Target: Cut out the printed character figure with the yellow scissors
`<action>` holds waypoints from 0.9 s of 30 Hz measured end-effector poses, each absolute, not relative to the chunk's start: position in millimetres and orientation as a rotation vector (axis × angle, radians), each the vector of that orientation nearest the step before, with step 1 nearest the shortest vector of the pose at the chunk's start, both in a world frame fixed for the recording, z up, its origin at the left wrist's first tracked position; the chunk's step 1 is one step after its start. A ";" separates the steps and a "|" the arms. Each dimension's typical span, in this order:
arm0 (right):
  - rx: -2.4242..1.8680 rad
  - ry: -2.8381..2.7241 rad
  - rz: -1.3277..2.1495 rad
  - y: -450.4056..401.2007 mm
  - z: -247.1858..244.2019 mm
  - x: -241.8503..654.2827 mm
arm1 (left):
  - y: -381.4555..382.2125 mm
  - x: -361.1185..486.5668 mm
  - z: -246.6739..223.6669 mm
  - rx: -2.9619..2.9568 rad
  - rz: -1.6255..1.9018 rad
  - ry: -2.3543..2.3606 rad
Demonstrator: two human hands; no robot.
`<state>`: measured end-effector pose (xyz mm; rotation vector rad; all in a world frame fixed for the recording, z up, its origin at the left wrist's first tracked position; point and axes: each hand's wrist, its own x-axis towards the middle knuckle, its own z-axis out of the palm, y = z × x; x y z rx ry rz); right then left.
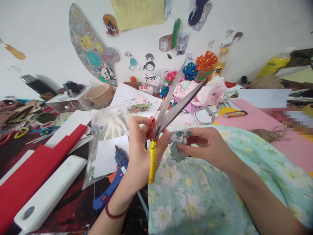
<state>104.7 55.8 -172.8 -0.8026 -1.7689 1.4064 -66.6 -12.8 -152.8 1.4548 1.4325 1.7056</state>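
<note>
My left hand (139,147) is closed around a pair of scissors (168,112) with one red and one yellow handle. The blades stand apart and point up and to the right, away from me. In my right hand (205,143), a small paper cutout (178,148) of a grey-green cartoon figure is pinched between thumb and fingers. A fingertip of the left hand reaches the cutout's left edge; whether it presses on it I cannot tell. Below both hands lies a mint-green flowered cloth (186,195).
A blue glue gun (111,191) lies left of the cloth, beside a clear plastic bag (105,125). Further left are a white oblong device (52,192) and a red strip (41,166). Behind are a tape roll (204,116), fabric (202,91) and yarn flowers (206,63).
</note>
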 end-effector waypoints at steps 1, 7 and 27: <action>-0.828 -1.757 1.413 55.8 -173.6 104.4 | -13.1 -68.0 -153.0 1.486 1.724 1.464; -0.838 -1.377 1.248 57.8 -181.0 103.6 | -19.8 -86.9 -161.9 1.938 1.699 1.685; -0.703 -1.282 0.745 47.7 -184.0 106.9 | -22.7 -81.1 -174.2 2.237 1.272 2.187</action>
